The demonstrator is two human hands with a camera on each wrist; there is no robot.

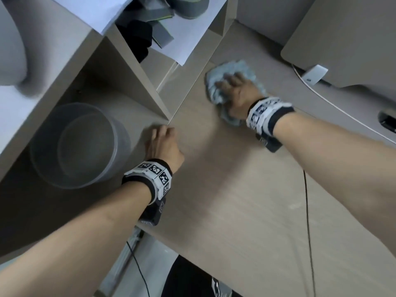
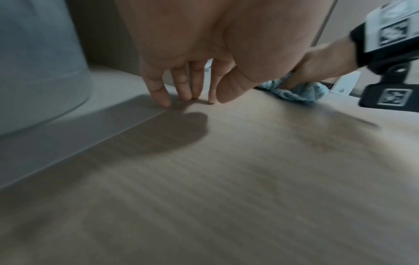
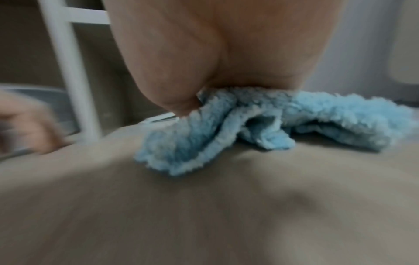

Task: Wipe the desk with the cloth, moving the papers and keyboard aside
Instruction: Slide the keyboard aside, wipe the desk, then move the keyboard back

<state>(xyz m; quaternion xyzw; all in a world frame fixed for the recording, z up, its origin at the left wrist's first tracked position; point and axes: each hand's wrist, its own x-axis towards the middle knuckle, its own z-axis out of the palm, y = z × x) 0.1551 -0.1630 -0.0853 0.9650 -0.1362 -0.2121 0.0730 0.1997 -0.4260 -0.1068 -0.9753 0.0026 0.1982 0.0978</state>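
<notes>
A crumpled light-blue cloth [image 1: 237, 67] lies on the wood-grain desk [image 1: 235, 200] toward its far side. My right hand [image 1: 233, 93] bears down on it, fingers curled over the cloth [image 3: 272, 125] and thumb tucked into a fold. My left hand [image 1: 162, 142] is empty. Its straight fingertips [image 2: 165, 102] touch the desk where it meets the shelf unit's floor. White papers [image 1: 188, 33] hang over a shelf at the top. No keyboard is in view.
A clear round plastic container [image 1: 79, 144] stands in the shelf compartment left of my left hand. A computer's grey base [image 1: 347, 43] and a white cable [image 1: 334, 106] sit at the right. A thin black cable [image 1: 308, 221] runs across the desk's near part.
</notes>
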